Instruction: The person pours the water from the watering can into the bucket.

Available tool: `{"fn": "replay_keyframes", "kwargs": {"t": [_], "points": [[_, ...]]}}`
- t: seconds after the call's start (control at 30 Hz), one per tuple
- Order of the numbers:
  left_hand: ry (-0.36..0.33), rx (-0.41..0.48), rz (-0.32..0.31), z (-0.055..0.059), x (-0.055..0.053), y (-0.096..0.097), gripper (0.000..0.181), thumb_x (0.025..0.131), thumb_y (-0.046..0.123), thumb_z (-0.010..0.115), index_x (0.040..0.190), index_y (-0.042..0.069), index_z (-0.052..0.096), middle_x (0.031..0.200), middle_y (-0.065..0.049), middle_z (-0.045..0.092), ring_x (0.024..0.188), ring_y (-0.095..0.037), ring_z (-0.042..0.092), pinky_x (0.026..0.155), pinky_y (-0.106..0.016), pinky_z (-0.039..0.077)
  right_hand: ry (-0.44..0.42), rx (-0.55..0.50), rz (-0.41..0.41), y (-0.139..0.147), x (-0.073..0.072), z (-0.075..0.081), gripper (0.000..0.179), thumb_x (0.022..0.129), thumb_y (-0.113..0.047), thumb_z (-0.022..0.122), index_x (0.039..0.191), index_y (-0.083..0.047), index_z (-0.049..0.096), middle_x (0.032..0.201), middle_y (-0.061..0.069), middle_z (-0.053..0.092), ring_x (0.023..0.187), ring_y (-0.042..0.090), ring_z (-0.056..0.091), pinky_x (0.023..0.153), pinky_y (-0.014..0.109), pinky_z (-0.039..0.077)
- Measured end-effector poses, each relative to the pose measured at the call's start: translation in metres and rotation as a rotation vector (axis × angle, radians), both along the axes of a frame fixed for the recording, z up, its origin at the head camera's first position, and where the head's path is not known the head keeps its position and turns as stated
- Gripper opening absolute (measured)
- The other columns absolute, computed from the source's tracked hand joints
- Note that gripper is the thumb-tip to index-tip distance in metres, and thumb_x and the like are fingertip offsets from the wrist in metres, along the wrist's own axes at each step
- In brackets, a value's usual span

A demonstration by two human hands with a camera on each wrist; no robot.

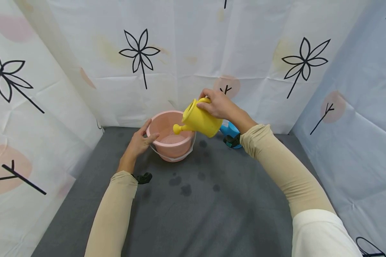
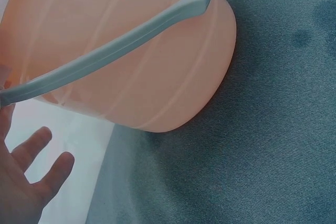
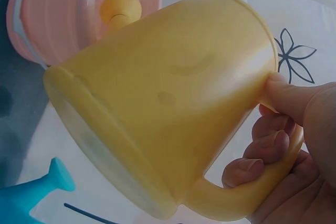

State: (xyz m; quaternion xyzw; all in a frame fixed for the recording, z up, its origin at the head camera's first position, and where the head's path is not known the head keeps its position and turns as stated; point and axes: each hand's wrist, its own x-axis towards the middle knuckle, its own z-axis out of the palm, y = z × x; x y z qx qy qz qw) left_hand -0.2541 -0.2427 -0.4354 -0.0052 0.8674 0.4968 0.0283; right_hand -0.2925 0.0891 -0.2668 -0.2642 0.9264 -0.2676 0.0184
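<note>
A pink bucket [image 1: 172, 148] with a white bail handle stands on the dark grey surface. My left hand [image 1: 141, 141] holds its left rim, the thumb over the edge; in the left wrist view other fingers [image 2: 52, 174] spread loosely beside the wall. My right hand [image 1: 217, 103] grips the handle of a yellow watering can [image 1: 204, 121], fingers wrapped round it in the right wrist view. The can is tilted, its round spout head [image 3: 121, 10] over the bucket's opening. Whether water flows out cannot be seen.
A blue watering can [image 1: 230, 130] stands right of the bucket, partly hidden behind my right wrist. Dark wet spots [image 1: 186, 190] mark the grey cloth [image 1: 209, 217]. White curtains [image 1: 186, 43] with drawn flowers enclose the back and sides.
</note>
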Motion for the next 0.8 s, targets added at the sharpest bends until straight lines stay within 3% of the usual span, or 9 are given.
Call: {"fn": "replay_keyframes", "kwargs": {"t": [0.17, 0.5, 0.8], "points": [[-0.001, 0.009, 0.006, 0.0002, -0.0005, 0.0006, 0.098, 0.085, 0.072, 0.066, 0.163, 0.044, 0.014, 0.171, -0.011, 0.023, 0.157, -0.036, 0.024, 0.123, -0.061, 0.028, -0.008, 0.008, -0.002, -0.002, 0.0, 0.0016, 0.027, 0.105, -0.029, 0.058, 0.12, -0.006, 0.059, 0.118, 0.016, 0.065, 0.101, 0.029, 0.058, 0.092, 0.042, 0.051], [-0.015, 0.003, 0.009, -0.0007, -0.0011, 0.0018, 0.093, 0.086, 0.072, 0.065, 0.16, 0.051, 0.013, 0.171, -0.011, 0.022, 0.157, -0.036, 0.023, 0.122, -0.061, 0.028, -0.007, 0.004, 0.003, -0.0022, 0.0014, 0.0027, 0.027, 0.104, -0.029, 0.06, 0.12, -0.007, 0.059, 0.117, 0.016, 0.065, 0.099, 0.029, 0.058, 0.09, 0.042, 0.051], [-0.01, -0.019, 0.006, -0.0021, -0.001, 0.0001, 0.096, 0.085, 0.074, 0.064, 0.162, 0.048, 0.012, 0.171, -0.013, 0.023, 0.157, -0.039, 0.023, 0.122, -0.064, 0.027, -0.002, 0.004, -0.004, -0.0028, 0.0034, 0.0028, 0.028, 0.104, -0.029, 0.06, 0.12, -0.006, 0.059, 0.118, 0.016, 0.065, 0.1, 0.029, 0.058, 0.092, 0.043, 0.052]]}}
